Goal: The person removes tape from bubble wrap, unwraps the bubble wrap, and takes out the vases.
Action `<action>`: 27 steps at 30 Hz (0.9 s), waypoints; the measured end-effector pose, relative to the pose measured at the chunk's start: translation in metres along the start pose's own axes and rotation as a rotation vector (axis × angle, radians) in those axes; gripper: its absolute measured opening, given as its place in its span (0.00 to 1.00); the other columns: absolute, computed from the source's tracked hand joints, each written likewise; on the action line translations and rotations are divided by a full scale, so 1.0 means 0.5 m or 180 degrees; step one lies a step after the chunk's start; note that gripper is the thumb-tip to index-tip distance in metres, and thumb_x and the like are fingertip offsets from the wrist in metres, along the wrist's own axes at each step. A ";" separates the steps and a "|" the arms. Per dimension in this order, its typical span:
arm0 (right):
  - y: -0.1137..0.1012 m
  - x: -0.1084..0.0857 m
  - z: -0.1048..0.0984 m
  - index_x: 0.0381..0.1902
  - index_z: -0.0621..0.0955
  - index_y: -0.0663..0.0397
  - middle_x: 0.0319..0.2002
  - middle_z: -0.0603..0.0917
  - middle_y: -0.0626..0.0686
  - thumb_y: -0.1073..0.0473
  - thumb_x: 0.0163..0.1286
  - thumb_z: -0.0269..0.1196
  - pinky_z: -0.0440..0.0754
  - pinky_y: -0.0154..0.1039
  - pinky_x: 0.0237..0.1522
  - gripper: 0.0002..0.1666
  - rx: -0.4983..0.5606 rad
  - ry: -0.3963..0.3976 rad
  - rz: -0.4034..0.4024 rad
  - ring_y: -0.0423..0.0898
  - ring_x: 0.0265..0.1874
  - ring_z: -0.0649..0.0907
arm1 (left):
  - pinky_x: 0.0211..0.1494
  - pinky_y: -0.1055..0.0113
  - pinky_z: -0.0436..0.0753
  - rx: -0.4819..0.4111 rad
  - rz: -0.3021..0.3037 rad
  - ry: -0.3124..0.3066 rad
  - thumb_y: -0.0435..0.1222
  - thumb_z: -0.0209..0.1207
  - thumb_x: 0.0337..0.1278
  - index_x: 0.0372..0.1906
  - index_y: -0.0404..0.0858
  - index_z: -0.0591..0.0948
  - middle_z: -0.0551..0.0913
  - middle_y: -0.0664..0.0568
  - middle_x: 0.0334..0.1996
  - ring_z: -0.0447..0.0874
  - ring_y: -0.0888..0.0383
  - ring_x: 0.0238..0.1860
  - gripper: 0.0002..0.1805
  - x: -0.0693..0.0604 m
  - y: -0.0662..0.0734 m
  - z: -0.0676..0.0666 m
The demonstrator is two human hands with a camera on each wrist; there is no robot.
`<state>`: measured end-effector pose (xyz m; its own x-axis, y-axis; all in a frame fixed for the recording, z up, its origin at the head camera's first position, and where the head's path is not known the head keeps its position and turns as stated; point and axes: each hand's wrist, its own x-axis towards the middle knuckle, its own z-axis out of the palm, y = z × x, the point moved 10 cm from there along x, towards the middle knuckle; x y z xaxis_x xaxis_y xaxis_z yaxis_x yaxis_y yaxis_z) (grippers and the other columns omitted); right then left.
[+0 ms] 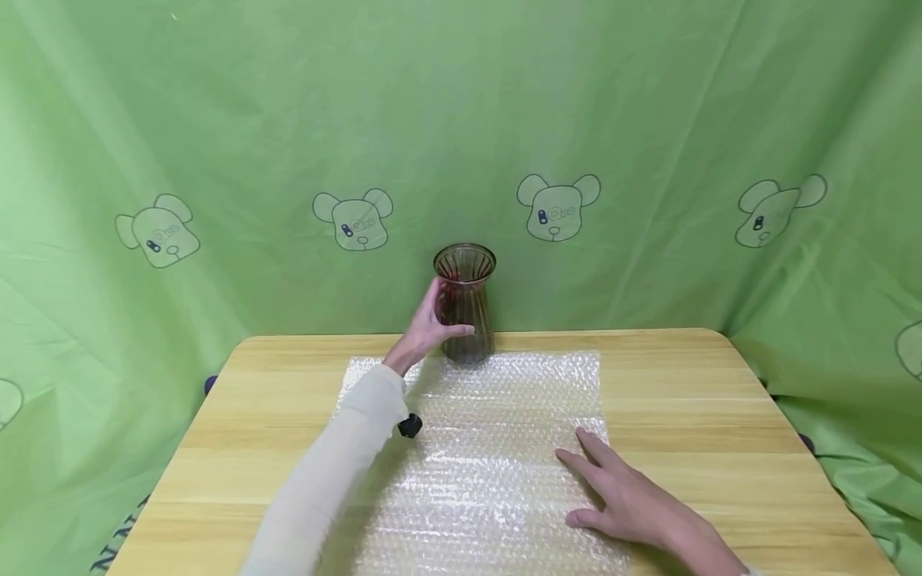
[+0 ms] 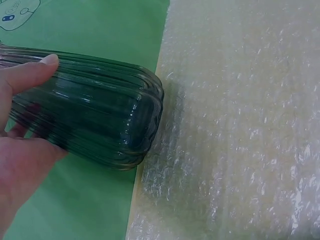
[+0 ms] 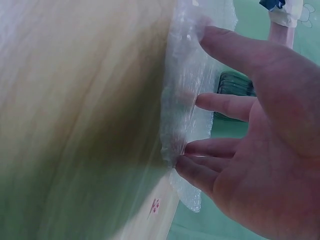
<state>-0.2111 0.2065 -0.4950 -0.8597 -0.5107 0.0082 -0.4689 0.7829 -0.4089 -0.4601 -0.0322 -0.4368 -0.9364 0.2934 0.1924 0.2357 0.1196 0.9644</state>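
A ribbed, tinted glass vase (image 1: 467,316) with a flared rim stands upright at the far edge of the table, its base at the back border of a sheet of bubble wrap (image 1: 475,480). Whether the base rests on the sheet I cannot tell. My left hand (image 1: 426,326) grips the vase from the left, thumb across its front; the left wrist view shows the fingers around the glass (image 2: 110,110). Near the sheet's right edge, my right hand (image 1: 627,496) has its fingers spread, and in the right wrist view its fingertips touch the bubble wrap (image 3: 175,115).
The bubble wrap lies on a light wooden table (image 1: 684,408) with rounded back corners. Directly behind hangs a green curtain (image 1: 446,96) printed with bear heads, which also closes off both sides. A small black object (image 1: 410,426) sits at my left wrist.
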 end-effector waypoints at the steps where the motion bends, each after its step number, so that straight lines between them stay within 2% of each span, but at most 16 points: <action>1: -0.001 0.001 0.001 0.74 0.71 0.56 0.75 0.58 0.74 0.32 0.63 0.69 0.73 0.66 0.65 0.51 -0.0001 0.0000 -0.0004 0.72 0.72 0.64 | 0.78 0.44 0.62 0.0021 -0.0026 0.0009 0.24 0.76 0.42 0.79 0.55 0.57 0.67 0.48 0.74 0.64 0.48 0.75 0.60 -0.001 -0.004 -0.001; 5: -0.004 0.005 0.002 0.74 0.71 0.56 0.75 0.58 0.75 0.34 0.63 0.69 0.74 0.66 0.65 0.50 -0.0002 0.0008 -0.0014 0.72 0.72 0.65 | 0.79 0.42 0.57 0.0081 -0.0133 0.0042 0.26 0.76 0.43 0.82 0.57 0.52 0.61 0.49 0.78 0.58 0.48 0.78 0.64 -0.007 -0.019 -0.005; 10: -0.005 0.009 0.008 0.75 0.71 0.56 0.76 0.57 0.74 0.34 0.63 0.69 0.74 0.65 0.65 0.50 0.0017 -0.0019 -0.0002 0.72 0.72 0.64 | 0.81 0.42 0.50 0.0092 -0.0248 -0.0008 0.28 0.76 0.45 0.84 0.59 0.45 0.53 0.50 0.82 0.49 0.49 0.81 0.67 -0.009 -0.040 -0.009; 15: -0.001 0.009 0.007 0.75 0.71 0.54 0.76 0.56 0.74 0.33 0.63 0.69 0.75 0.66 0.64 0.51 0.0043 -0.0011 0.0029 0.72 0.72 0.64 | 0.81 0.43 0.48 0.0035 -0.0305 -0.0051 0.29 0.75 0.46 0.84 0.59 0.42 0.48 0.50 0.83 0.46 0.48 0.81 0.68 0.000 -0.045 -0.009; 20: 0.003 0.005 0.003 0.74 0.71 0.54 0.76 0.57 0.74 0.33 0.62 0.70 0.76 0.66 0.63 0.50 0.0034 -0.0006 0.0045 0.72 0.72 0.63 | 0.81 0.43 0.50 0.0065 -0.0325 -0.0138 0.29 0.75 0.46 0.84 0.58 0.42 0.50 0.48 0.83 0.48 0.47 0.81 0.68 0.005 -0.043 0.002; 27: 0.004 0.005 0.005 0.74 0.71 0.54 0.76 0.57 0.74 0.32 0.62 0.69 0.76 0.66 0.62 0.51 0.0052 -0.0029 0.0060 0.72 0.72 0.63 | 0.80 0.45 0.57 0.0078 -0.0194 -0.0140 0.26 0.76 0.44 0.83 0.56 0.50 0.60 0.48 0.79 0.59 0.47 0.77 0.64 0.008 -0.037 0.004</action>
<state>-0.2138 0.2057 -0.4980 -0.8665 -0.4991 -0.0080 -0.4492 0.7866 -0.4236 -0.4676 -0.0311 -0.4541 -0.9370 0.3261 0.1249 0.1854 0.1615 0.9693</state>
